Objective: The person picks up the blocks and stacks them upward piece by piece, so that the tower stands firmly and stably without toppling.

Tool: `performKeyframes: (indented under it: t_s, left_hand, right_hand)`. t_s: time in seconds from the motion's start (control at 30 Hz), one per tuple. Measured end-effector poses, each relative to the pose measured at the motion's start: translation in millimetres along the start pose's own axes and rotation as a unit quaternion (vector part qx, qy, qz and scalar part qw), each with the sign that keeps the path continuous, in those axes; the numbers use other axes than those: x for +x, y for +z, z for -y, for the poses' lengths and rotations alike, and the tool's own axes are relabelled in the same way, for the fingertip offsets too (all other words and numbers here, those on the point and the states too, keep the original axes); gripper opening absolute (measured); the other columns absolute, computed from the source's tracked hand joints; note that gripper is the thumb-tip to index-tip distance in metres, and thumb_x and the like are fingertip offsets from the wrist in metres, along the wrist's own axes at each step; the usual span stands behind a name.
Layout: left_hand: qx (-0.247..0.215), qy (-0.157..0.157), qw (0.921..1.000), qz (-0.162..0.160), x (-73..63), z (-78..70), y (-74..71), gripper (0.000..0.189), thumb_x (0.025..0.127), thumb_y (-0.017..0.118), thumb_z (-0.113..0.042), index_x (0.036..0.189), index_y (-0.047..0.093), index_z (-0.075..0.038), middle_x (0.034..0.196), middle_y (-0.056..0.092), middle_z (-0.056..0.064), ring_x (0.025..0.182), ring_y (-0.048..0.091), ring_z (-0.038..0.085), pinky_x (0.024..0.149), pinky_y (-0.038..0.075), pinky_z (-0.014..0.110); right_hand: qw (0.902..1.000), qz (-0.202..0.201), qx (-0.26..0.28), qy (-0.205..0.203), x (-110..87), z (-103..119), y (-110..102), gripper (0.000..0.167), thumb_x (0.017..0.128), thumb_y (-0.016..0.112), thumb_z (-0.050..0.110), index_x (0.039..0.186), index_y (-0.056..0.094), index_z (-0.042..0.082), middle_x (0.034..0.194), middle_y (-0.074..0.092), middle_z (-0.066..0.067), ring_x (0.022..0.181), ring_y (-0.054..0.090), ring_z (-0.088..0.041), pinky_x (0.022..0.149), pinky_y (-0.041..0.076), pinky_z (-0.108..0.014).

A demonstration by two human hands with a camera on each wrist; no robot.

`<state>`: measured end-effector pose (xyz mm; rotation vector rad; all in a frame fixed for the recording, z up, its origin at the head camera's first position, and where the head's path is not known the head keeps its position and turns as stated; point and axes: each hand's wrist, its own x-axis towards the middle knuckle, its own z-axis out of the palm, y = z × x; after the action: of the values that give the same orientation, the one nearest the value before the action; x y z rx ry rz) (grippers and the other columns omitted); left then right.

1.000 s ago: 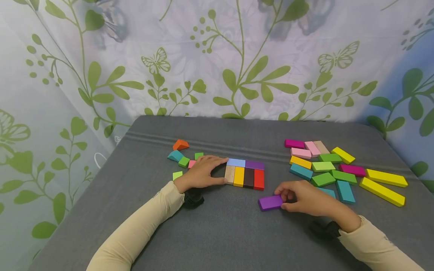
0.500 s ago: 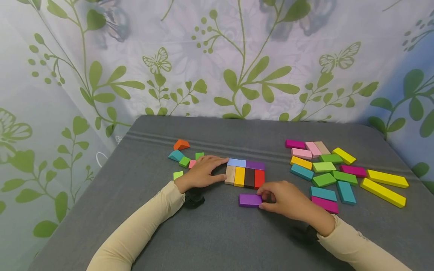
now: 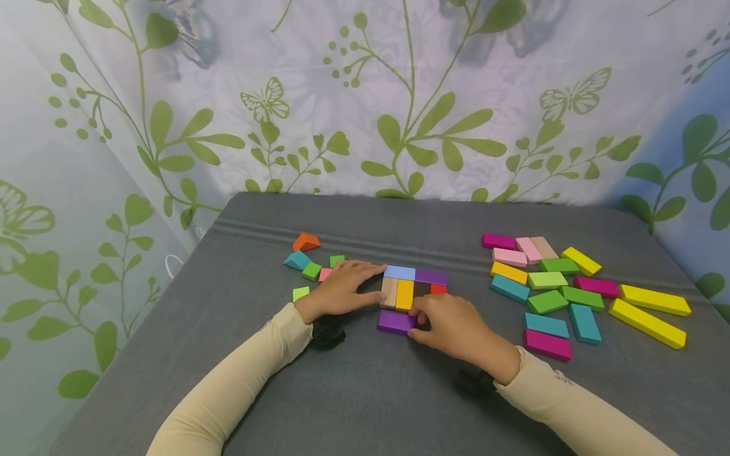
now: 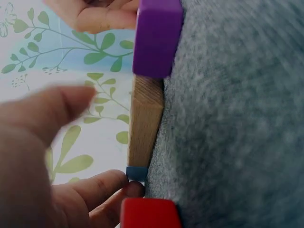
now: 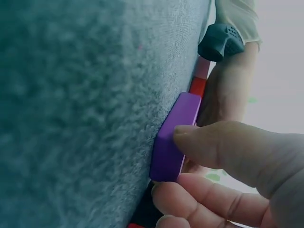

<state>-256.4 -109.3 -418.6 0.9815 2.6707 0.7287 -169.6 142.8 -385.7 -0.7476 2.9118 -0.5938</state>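
My right hand (image 3: 456, 323) pinches the right end of a purple block (image 3: 393, 321) between thumb and fingers, and this block lies along the near ends of a wooden block (image 3: 388, 292) and a yellow block (image 3: 403, 295). Beside those stand a black block (image 3: 421, 289) and a red block (image 3: 438, 289), partly hidden by my right hand. Behind them run a light blue block (image 3: 400, 272) and a darker purple block (image 3: 431, 277). My left hand (image 3: 340, 290) is spread at the group's left side. In the left wrist view, its fingertips touch the blue block's end (image 4: 137, 173).
On the right lie several loose blocks, among them a long yellow block (image 3: 648, 323) and a magenta block (image 3: 547, 344). At the left are an orange block (image 3: 306, 242), a teal block (image 3: 297, 260) and small green cubes (image 3: 311, 271). A patterned curtain (image 3: 342, 95) hangs behind the grey table (image 3: 353, 392).
My right hand has carried the purple block leftward, from the table right of the group to the near ends of the wooden and yellow blocks. My left hand has stayed in place.
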Motion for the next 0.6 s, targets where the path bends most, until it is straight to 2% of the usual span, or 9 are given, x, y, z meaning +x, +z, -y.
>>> performKeyframes:
  t_s: [0.23, 0.6]
  left_hand:
    - [0.024, 0.008, 0.9996, 0.016, -0.4, -2.2, -1.9, 0.108, 0.083, 0.085, -0.061, 0.168, 0.041, -0.012, 0.166, 0.048, 0.013, 0.154, 0.037, 0.037, 0.127, 0.021, 0.062]
    - [0.027, 0.016, 0.9994, 0.016, -0.5, -2.0, -3.5, 0.108, 0.083, 0.086, -0.06, 0.167, 0.042, -0.01, 0.165, 0.049, 0.015, 0.154, 0.038, 0.038, 0.126, 0.021, 0.063]
  right_hand:
    - [0.9999, -0.007, -0.014, 0.002, 4.3, 5.4, 0.1, 0.027, 0.086, 0.094, 0.021, 0.101, 0.079, 0.006, 0.077, 0.06, 0.005, 0.067, 0.053, -0.01, 0.061, 0.051, -0.032]
    - [0.9996, -0.025, -0.004, 0.009, 8.0, 1.4, 0.4, 0.028, 0.084, 0.096, 0.021, 0.098, 0.078, 0.005, 0.076, 0.06, 0.004, 0.067, 0.054, -0.011, 0.061, 0.051, -0.033]
